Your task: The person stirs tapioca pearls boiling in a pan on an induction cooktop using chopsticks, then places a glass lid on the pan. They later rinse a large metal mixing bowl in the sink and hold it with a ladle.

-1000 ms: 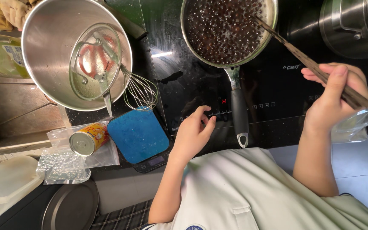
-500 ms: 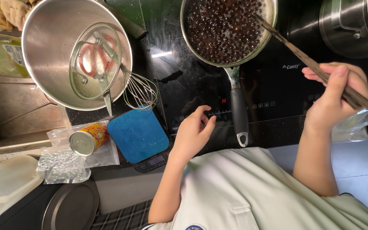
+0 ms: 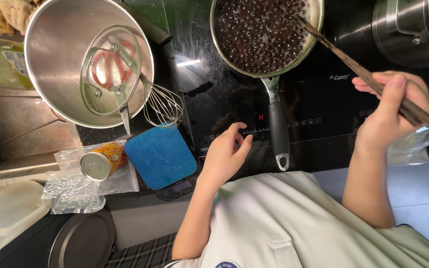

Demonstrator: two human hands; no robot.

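Black induction cooktop, pan of dark pearls at back; right hand clamped on long chopsticks, left hand open-fingered at touch controls; best stirring gently, heat low.

A pan full of little balls sits on the cooktop. Chopsticks in the right hand reach into the pan. The left hand touches the cooktop just left of the pan's handle. Left of it lies a scale, then a can. Behind them stands a big pot with a lid and whisk.
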